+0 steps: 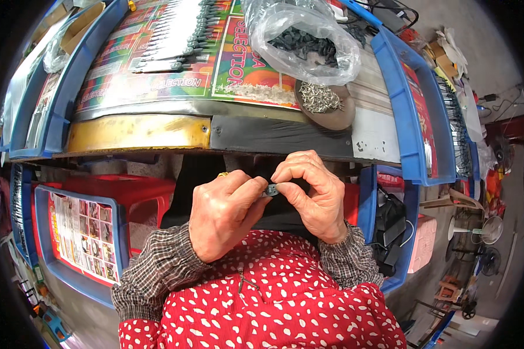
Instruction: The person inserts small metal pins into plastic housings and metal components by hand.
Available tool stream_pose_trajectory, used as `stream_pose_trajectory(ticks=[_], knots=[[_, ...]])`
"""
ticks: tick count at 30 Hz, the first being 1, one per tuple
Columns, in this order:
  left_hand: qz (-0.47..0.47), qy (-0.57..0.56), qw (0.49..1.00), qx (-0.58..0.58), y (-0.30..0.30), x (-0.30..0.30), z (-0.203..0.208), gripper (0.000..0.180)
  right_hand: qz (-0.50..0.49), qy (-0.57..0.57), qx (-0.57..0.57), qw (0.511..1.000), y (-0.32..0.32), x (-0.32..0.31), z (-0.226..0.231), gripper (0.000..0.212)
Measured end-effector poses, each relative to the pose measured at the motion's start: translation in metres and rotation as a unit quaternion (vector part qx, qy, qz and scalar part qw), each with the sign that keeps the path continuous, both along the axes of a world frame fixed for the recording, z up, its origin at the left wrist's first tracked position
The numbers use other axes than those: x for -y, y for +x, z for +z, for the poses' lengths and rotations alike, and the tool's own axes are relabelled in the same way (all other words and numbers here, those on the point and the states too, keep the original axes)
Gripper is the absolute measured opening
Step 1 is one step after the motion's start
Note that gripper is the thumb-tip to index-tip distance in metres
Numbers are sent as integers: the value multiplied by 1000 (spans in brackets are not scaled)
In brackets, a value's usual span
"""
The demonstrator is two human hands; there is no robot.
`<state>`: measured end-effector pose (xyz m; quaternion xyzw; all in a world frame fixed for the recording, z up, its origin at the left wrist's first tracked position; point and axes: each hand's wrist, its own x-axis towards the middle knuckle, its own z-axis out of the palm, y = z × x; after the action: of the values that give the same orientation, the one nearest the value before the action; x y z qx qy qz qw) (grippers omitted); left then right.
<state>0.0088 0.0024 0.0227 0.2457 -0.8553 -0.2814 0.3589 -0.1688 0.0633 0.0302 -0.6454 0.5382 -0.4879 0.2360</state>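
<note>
Over my lap, just below the table edge, both hands meet at a small grey part point(271, 190) whose kind I cannot make out. My left hand point(222, 210) is closed, its thumb and fingers pinching the part from the left. From the other side, the bent fingers and thumb of my right hand point(315, 192) pinch its right end. Most of the part is hidden by the fingers. Ahead on the table stands a brown dish point(337, 121) of small silver metal pins point(319, 98). Behind it lies a clear plastic bag point(346, 67) of small dark pieces point(300, 43).
Slender grey-ended items point(177, 41) lie in a row at the back of the table, on colourful printed sheets point(142, 84). Blue crates flank me: one at the table's right point(413, 116), one at its left point(75, 87). Beside my left elbow, a lower blue crate point(78, 279) holds printed sheets.
</note>
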Motion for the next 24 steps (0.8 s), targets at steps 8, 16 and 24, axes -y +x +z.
stream_pose_trajectory(ticks=[8,16,24], knots=[[2,-25,1000,17,0,0,-1,28,-20,-25,-37,999,4,-1,-7,15],[8,-56,998,25,-1,0,-4,26,-54,-120,-143,981,11,-2,-13,21],[21,-70,997,29,-2,-4,-14,30,-14,-177,-225,958,7,-8,-21,28]])
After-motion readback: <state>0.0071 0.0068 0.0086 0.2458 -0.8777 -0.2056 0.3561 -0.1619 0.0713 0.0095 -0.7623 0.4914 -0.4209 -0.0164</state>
